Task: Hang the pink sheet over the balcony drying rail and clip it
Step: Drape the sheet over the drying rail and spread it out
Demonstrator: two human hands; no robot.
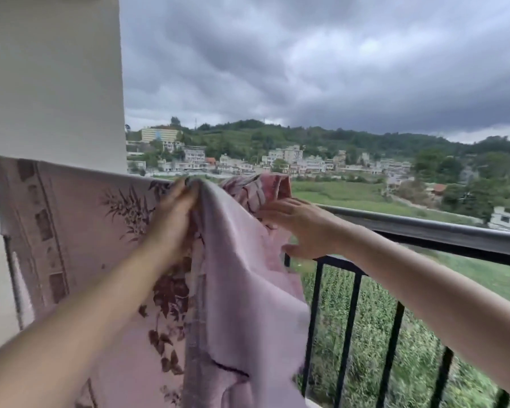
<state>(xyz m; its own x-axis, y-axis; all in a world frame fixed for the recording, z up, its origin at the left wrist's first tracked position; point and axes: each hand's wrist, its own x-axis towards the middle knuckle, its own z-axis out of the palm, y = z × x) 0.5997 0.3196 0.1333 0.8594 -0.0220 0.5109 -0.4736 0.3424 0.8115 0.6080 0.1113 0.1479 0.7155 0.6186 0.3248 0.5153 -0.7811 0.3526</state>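
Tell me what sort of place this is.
Most likely an upper-floor home balcony: a metal rail over black bars, a white wall, and fields and a hillside town beyond.

no readable text, label, brand, number or sign anywhere in the head view

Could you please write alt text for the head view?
A person's left hand grips a pink sheet draped over a balcony rail, while the right hand spreads it with straight fingers. Beyond lie fields, a hillside town and dark clouds.
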